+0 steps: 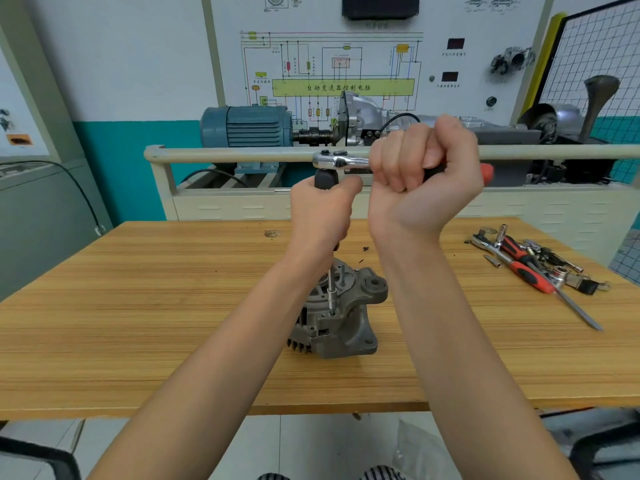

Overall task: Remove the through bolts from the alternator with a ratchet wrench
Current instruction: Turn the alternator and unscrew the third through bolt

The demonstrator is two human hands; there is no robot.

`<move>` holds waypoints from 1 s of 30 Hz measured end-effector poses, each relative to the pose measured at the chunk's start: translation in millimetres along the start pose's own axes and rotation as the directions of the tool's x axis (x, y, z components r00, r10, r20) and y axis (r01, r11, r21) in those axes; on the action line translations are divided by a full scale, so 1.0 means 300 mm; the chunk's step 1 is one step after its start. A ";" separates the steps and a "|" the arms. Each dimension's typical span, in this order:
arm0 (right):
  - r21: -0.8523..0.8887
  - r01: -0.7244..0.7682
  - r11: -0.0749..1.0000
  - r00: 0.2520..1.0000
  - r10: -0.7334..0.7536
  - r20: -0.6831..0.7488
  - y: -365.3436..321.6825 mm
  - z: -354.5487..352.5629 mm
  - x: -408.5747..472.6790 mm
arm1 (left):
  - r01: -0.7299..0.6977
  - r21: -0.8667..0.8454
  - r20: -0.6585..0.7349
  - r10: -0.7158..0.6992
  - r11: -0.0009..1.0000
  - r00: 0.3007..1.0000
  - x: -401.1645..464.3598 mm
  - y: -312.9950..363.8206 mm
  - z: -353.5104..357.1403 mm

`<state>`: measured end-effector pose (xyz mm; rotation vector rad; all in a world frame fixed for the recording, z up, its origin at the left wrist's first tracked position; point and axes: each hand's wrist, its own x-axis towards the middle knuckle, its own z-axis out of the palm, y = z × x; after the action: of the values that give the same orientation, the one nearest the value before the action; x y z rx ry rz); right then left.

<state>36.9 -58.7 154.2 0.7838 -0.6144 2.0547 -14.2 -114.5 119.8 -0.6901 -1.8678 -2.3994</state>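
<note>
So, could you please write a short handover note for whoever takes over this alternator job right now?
Left hand: grips the black extension bar below the ratchet head.
Right hand: grips the chrome ratchet wrench with red-black handle.
Grey cast-metal alternator stands on the wooden table, socket seated on one through bolt.
Done: cannot tell.
Left: loosen this bolt, then the others.

I am in a workshop classroom where people learn about cars. In front of me stands a big white board (332, 64) with a drawing of coloured wires on it. Below it sits a blue motor (247, 126) joined to a silver gearbox (363, 116). My wooden worktop (138, 306) has a pile of tools (533, 261) at its far right corner. A wire grid panel (599, 53) stands at the right.
</note>
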 end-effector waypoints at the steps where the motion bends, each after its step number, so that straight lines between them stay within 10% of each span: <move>1: 0.033 -0.062 0.997 0.998 0.063 -0.031 -0.009 -0.012 0.018 | 0.015 -0.019 0.082 -0.013 1.000 0.997 0.002 0.001 -0.014; 6: 0.328 -0.371 0.869 0.894 0.430 -0.127 -0.011 -0.076 0.115 | 0.124 -0.104 0.529 -0.051 0.987 0.847 0.027 0.026 -0.086; 12: 0.482 -0.493 0.724 0.768 0.622 -0.149 0.028 -0.122 0.170 | 0.123 -0.075 0.515 -0.067 0.990 0.855 0.016 0.030 -0.059; 24: 0.114 -0.108 0.988 0.990 0.117 -0.079 -0.023 -0.011 0.015 | 0.019 -0.013 -0.017 -0.019 1.000 1.000 -0.010 0.016 0.010; 30: 0.080 -0.086 0.993 0.995 0.090 -0.046 -0.028 -0.019 0.014 | 0.043 -0.008 0.117 -0.042 0.999 0.992 -0.003 0.013 -0.013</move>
<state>40.4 -48.3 154.5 0.7601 -0.5527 2.1831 -13.4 -119.6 122.4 -0.8174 -1.9327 -2.4468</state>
